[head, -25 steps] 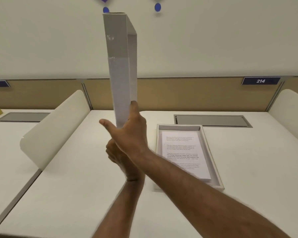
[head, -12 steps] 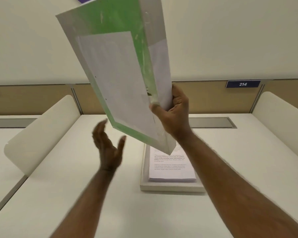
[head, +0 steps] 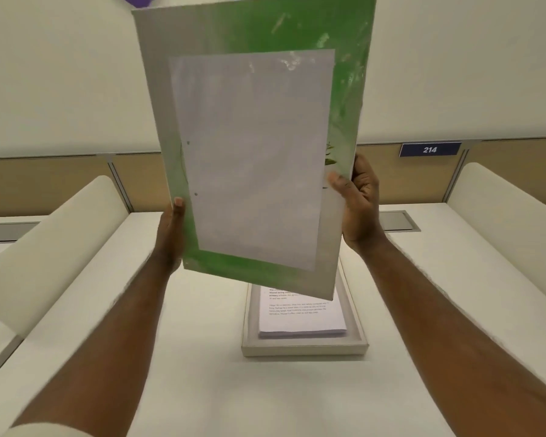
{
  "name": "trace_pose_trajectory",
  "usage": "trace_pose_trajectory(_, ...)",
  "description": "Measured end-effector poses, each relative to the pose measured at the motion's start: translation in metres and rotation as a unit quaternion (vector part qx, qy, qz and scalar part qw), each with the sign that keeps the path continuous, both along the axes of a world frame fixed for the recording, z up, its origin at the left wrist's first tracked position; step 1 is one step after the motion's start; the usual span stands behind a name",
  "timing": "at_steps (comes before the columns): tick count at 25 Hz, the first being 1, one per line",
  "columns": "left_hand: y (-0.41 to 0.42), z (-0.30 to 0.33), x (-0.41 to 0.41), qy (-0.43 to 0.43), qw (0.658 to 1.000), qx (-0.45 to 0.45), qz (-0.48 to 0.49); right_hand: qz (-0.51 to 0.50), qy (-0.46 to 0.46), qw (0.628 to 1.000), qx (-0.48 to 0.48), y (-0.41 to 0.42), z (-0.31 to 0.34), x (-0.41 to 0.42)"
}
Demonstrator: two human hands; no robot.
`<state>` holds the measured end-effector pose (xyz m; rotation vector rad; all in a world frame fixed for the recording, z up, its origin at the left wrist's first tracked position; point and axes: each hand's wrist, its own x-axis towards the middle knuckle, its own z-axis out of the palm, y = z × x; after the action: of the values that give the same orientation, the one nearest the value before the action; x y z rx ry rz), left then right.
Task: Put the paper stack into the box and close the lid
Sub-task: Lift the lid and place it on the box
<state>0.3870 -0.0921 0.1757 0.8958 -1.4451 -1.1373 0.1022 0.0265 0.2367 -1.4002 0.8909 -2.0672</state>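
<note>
I hold the box lid (head: 252, 146) up in front of me, its green top with a white sheet stuck on it facing the camera. My left hand (head: 171, 234) grips its left edge and my right hand (head: 358, 200) grips its right edge. Below it, the open grey box (head: 303, 348) rests on the white desk. The paper stack (head: 300, 316) with printed text lies inside the box. The lid hides the far half of the box and the stack.
White curved dividers stand at the left (head: 54, 247) and right (head: 511, 222) of the desk (head: 202, 389). A grey cable hatch (head: 397, 220) sits at the back. A blue "214" sign (head: 430, 149) hangs on the wooden back panel.
The lid turned from edge-on to face me and came over the box. My left hand, free half a second ago, now grips the lid's left edge.
</note>
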Motion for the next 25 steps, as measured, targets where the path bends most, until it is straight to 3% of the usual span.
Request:
trace_pose_trajectory(4,-0.006,-0.02,-0.025,-0.019,0.999,0.025,0.028,-0.125,0.04,0.982,0.135,-0.024,-0.028,-0.035)
trace_pose_trajectory(10,-0.014,-0.059,-0.056,-0.09,0.996,0.006,0.028,-0.262,0.174,0.898,0.307,-0.064,-0.074,-0.068)
trace_pose_trajectory(15,-0.037,-0.084,-0.064,-0.175,0.983,0.051,0.039,-0.244,0.204,0.864,0.391,-0.09,-0.107,-0.081)
trace_pose_trajectory(25,-0.059,-0.132,-0.086,-0.247,0.952,0.175,0.042,-0.235,0.284,0.817,0.444,-0.107,-0.161,-0.102)
